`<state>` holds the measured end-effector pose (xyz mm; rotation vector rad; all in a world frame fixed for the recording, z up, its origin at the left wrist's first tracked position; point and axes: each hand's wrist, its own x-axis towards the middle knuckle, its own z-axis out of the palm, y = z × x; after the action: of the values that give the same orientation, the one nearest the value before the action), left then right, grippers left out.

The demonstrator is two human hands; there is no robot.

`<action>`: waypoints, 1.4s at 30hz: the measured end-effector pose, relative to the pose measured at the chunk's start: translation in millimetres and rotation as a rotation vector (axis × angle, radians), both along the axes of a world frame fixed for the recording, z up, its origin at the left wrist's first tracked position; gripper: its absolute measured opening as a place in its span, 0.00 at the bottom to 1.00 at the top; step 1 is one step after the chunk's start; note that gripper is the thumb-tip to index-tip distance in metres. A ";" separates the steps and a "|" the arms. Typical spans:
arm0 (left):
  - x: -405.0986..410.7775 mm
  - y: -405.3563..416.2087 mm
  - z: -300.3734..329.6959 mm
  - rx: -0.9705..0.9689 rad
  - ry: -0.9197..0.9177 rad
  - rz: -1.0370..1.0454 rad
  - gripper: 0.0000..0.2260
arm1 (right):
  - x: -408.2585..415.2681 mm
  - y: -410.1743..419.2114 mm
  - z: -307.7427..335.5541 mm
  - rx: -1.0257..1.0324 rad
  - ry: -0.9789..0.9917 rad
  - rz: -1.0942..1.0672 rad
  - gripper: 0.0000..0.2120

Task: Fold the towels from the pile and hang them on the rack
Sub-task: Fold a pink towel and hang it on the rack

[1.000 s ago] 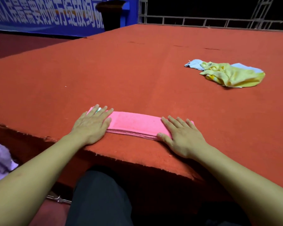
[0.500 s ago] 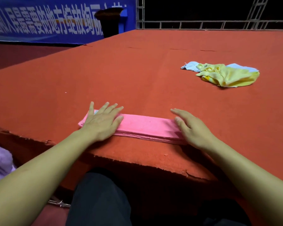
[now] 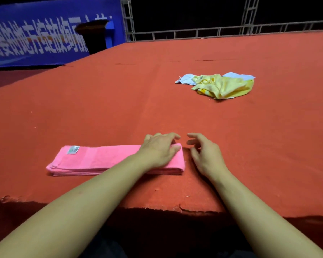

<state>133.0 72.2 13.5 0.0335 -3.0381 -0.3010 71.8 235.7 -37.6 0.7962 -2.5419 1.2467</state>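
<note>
Head view: a pink towel (image 3: 104,160), folded into a long narrow strip, is lying near the front edge of the red table (image 3: 101,101), and the left hand (image 3: 159,150) is resting on its right end with fingers curling over the far edge, grasping the cloth. The right hand (image 3: 206,155) is hovering just right of that end, fingers loosely bent and released, holding nothing. A crumpled yellow towel (image 3: 226,86) is lying over a light blue towel (image 3: 186,79), far right, well apart from both hands.
</note>
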 end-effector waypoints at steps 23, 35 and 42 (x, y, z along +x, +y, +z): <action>11.5 -15.1 9.6 0.556 0.216 0.032 0.17 | 3.7 -16.4 20.3 -0.054 0.050 0.185 0.27; 162.2 -65.8 149.0 0.980 0.809 0.131 0.14 | 83.5 -118.9 213.0 -0.290 -0.088 0.995 0.24; 283.3 -50.8 211.0 0.882 0.995 0.308 0.12 | 178.2 -155.7 276.4 -0.368 -0.282 1.390 0.32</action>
<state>416.4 21.4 224.5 0.2962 -1.7146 -1.1616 250.0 80.0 238.7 2.5604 -1.5570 2.1106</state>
